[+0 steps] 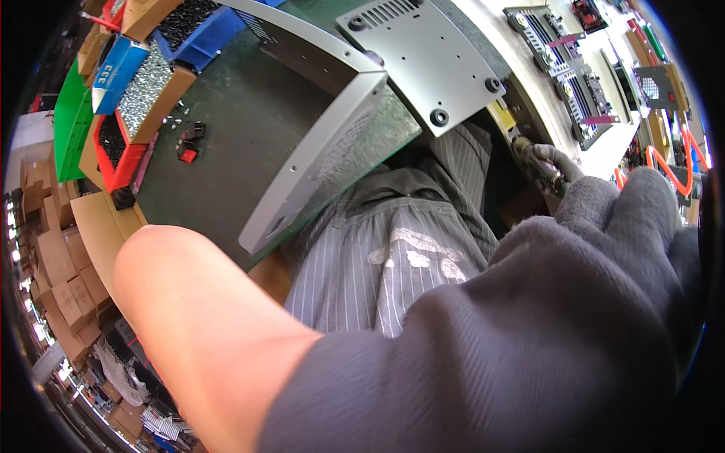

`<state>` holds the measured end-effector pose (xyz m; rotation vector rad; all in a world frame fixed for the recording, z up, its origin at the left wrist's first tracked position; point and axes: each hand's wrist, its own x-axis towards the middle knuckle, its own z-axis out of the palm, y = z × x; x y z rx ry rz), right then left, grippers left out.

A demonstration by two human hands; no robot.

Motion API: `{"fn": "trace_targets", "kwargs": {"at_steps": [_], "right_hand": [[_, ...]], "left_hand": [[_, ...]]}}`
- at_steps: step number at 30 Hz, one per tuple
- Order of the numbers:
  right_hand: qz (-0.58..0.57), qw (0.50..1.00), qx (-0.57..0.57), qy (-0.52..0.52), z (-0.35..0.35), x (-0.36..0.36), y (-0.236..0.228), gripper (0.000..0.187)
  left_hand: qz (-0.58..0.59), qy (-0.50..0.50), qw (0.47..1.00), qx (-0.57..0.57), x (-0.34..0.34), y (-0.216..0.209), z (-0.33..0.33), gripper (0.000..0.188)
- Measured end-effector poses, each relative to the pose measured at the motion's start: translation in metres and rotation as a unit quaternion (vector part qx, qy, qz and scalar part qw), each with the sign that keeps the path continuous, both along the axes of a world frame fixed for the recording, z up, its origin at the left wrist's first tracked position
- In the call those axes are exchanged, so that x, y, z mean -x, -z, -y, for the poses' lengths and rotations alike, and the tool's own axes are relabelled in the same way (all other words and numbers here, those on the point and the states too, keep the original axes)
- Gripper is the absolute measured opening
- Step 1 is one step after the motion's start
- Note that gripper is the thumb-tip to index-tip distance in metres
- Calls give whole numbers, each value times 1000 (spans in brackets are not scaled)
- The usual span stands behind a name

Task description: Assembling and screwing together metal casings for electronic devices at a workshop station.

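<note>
Close to the camera, a hand in a dark grey ribbed glove fills the lower right; I take it for my right hand [483, 340]. Its gloved fingers [642, 208] stretch up at the right edge. A blurred bare digit, apparently the thumb, sticks out far to the left, and nothing shows between them. My left hand is not in view. Beyond lies a silver-grey metal casing panel [313, 162], bent at a corner, with vent holes. It meets a flat metal plate [423, 57] with round black feet. Near the gloved fingertips is a metal fitting [525, 151], partly hidden.
At the left of the dark green work surface [234, 98] stand a blue bin [204, 45] and a red bin [136, 162] of black screws, and a cardboard box of silver screws [147, 87]. Small black-and-red parts [191, 140] lie nearby. Black-and-silver assemblies [581, 102] rest on the right-hand table.
</note>
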<state>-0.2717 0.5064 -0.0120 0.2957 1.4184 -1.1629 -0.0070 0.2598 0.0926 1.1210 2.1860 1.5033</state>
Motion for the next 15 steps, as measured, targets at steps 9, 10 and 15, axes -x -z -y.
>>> {"fn": "trace_targets", "kwargs": {"at_steps": [9,10,15], "right_hand": [[87,990,66,87,-3,-16,49,33],[86,990,61,92,-2,-22,59,35],[95,985,61,130,20,-64,118,41]], "left_hand": [[-6,44,997,55,-20,33,-15,47],[-16,35,998,55,-18,31,-13,47],[-131,-82,987,52,10,3,2,43]]}}
